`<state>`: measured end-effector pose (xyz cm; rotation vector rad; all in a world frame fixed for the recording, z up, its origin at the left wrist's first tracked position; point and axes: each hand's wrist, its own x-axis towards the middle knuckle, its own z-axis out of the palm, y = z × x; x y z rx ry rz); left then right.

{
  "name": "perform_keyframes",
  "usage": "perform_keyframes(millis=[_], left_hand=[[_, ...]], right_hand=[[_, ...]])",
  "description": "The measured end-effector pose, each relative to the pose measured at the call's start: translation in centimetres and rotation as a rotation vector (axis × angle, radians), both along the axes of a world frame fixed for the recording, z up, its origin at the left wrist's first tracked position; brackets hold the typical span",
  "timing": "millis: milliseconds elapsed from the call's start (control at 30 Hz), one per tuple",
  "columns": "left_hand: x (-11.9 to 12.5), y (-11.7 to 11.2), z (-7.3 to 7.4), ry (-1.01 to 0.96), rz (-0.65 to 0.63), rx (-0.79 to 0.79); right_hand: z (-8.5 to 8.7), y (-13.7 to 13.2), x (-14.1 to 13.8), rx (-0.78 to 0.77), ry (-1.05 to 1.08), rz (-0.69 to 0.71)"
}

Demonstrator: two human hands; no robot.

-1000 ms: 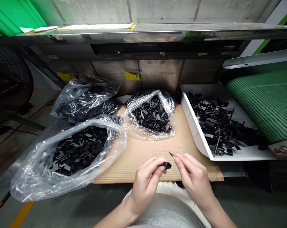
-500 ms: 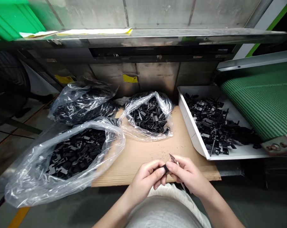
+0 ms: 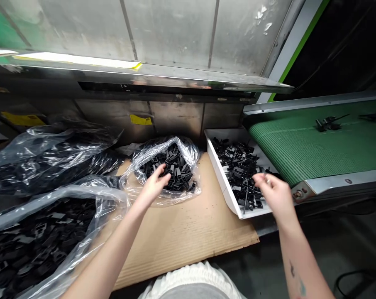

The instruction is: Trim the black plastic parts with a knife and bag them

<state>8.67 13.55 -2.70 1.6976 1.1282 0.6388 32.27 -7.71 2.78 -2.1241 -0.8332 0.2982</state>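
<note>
My left hand [image 3: 153, 185] hangs open, fingers apart, over the clear plastic bag [image 3: 135, 185] of black plastic parts [image 3: 175, 168] and close to its mouth. My right hand [image 3: 273, 193] is over the front of the white tray [image 3: 221, 182], just above its heap of black moulded parts [image 3: 238, 166]. Its fingers are pinched round a small metal glint, the thin knife blade [image 3: 268, 181], which is mostly hidden. The black piece from the earlier frames does not show in either hand.
A brown cardboard sheet [image 3: 188, 236] lies under the bag and tray. Two larger plastic bags [image 3: 45, 160] of black parts lie at left. A green conveyor belt [image 3: 309, 145] carrying several black parts [image 3: 328, 123] runs at right, beside the tray. A steel panel stands behind.
My hands have parted. The left has moved forward to the bag and the right over to the tray. The black piece is no longer in my left hand. The view has tilted and shifted.
</note>
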Motion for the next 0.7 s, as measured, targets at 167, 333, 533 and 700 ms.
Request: perform_keyframes(millis=[167, 333, 533, 700], left_hand=[[-1.3, -6.8, -0.9, 0.007, -0.269, -0.217], [-4.7, -10.0, -1.4, 0.038, -0.32, -0.328], [-8.4, -10.4, -2.4, 0.081, -0.171, -0.254], [-8.8, -10.0, -4.0, 0.099, -0.05, -0.049]], right_hand=[[0.1, 4.7, 8.8, -0.187, -0.171, -0.148], [0.3, 5.9, 8.6, -0.233, -0.259, -0.133], [4.4, 1.9, 1.6, -0.019, -0.432, -0.114], [-0.9, 2.9, -8.7, -0.106, -0.24, 0.515]])
